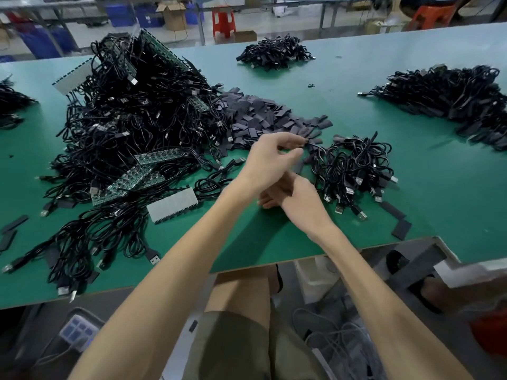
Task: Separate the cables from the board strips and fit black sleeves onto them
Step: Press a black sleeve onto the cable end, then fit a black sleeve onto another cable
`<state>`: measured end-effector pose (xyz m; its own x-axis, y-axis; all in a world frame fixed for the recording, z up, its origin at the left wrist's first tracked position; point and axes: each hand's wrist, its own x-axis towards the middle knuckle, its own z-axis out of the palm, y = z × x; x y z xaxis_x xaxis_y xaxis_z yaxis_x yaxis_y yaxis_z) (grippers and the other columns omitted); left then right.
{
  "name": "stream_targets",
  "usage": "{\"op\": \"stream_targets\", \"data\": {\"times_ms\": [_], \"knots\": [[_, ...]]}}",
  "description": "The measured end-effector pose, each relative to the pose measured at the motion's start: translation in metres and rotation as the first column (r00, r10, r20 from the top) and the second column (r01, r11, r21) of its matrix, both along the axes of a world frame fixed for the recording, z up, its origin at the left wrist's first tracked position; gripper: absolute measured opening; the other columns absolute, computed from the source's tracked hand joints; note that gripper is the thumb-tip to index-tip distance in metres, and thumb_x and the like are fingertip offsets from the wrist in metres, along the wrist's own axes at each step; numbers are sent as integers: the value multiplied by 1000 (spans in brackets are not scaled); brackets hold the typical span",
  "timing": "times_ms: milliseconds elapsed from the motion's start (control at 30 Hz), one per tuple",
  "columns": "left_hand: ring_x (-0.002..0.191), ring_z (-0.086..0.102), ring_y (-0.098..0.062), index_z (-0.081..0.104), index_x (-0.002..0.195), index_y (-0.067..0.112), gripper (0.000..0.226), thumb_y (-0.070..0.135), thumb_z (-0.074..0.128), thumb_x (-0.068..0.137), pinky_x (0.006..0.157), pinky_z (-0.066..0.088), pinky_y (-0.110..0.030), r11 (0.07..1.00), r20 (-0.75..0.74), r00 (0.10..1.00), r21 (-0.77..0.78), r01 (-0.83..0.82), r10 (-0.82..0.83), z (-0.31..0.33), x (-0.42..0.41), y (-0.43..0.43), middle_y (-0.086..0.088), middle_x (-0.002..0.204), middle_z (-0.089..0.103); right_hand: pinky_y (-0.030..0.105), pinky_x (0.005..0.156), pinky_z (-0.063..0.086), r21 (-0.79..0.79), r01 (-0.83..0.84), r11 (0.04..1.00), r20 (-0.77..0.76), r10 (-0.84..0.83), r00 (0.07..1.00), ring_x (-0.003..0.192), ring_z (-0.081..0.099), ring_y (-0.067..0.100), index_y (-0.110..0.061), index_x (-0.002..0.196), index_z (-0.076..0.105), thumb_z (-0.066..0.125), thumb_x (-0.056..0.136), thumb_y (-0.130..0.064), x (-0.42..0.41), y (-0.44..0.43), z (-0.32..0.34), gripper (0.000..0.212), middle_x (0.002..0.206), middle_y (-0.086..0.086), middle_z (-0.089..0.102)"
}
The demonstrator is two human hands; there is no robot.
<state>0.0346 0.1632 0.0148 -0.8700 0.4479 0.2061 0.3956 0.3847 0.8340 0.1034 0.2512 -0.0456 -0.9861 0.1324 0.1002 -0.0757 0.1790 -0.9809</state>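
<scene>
Cable (313, 146) end pinched in L hand (271, 160) fingers (290, 138); R hand (297, 197) fingers mostly hidden, can't tell.

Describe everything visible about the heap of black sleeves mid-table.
The heap of black sleeves is a loose spread of many flat, matte, dark grey-black rectangular pieces overlapping at all angles. It lies on the green table, its left side meeting the big cable tangle. At its near edge the left hand pinches a dark piece; sleeve or cable end is unclear.
</scene>
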Motion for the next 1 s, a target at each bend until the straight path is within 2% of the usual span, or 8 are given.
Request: {"op": "stream_targets", "data": {"times_ms": [100,233,400,500,633,733,867,1000], "knots": [[91,72,-23,75,118,15,27,9,68,93,89,58,-37,994,-34,997,-75,-75,73,0,-2,-41,0,108,73,39,75,63,-23,10,1000,0,-10,1000,75,77,26,-4,106,65,61,102,-7,0,1,-2,7,84,8,78],[95,65,-15,76,115,18,23,13,71,93,90,51,-28,933,-160,979,-315,-173,127,-4,-2,-95,0,111,66,42,77,63,12,5,1000,-40,-5,999,79,77,26,-8,106,64,60,103,-9,2,2,-2,6,86,7,78],[106,62,-26,73,116,25,23,29,73,93,104,44,-50,815,-223,940,-472,-336,258,-10,2,-137,-3,120,61,42,79,62,-5,0,1000,-30,0,1000,81,76,27,-6,107,63,59,103,-8,3,3,-2,6,88,9,78],[114,55,-28,67,125,30,41,47,74,89,107,35,-47,720,-202,925,-581,-379,323,-16,6,-152,-1,123,58,38,78,62,-1,-4,1000,-33,4,999,81,76,26,-6,108,63,60,103,-9,3,4,-2,7,88,8,78],[97,45,-17,59,135,27,54,51,74,88,99,28,-43,756,-135,929,-547,-360,344,-27,16,-152,18,91,45,32,75,61,0,-9,1000,-30,9,999,80,76,25,-3,109,63,62,102,-6,2,4,-4,8,88,10,77],[109,48,-20,55,140,26,68,52,78,82,102,25,-41,781,-119,938,-525,-338,326,-31,23,-152,13,101,52,33,77,61,-9,-15,1000,-32,15,999,81,76,25,-2,110,63,63,101,-6,3,4,-3,10,88,11,77],[130,40,-32,56,140,21,72,39,87,78,107,26,-46,678,-214,886,-578,-455,412,-34,26,-161,-8,135,48,35,78,62,-11,-16,1000,-35,16,999,81,77,26,-2,110,63,64,100,-6,3,6,-4,10,89,11,77],[119,46,-32,64,130,16,56,27,86,80,96,27,-41,707,-232,875,-519,-480,424,-36,27,-167,-5,118,51,36,79,62,-7,-22,1000,-33,22,999,82,77,25,-3,110,63,64,100,-6,3,6,-3,10,90,12,77]]}}
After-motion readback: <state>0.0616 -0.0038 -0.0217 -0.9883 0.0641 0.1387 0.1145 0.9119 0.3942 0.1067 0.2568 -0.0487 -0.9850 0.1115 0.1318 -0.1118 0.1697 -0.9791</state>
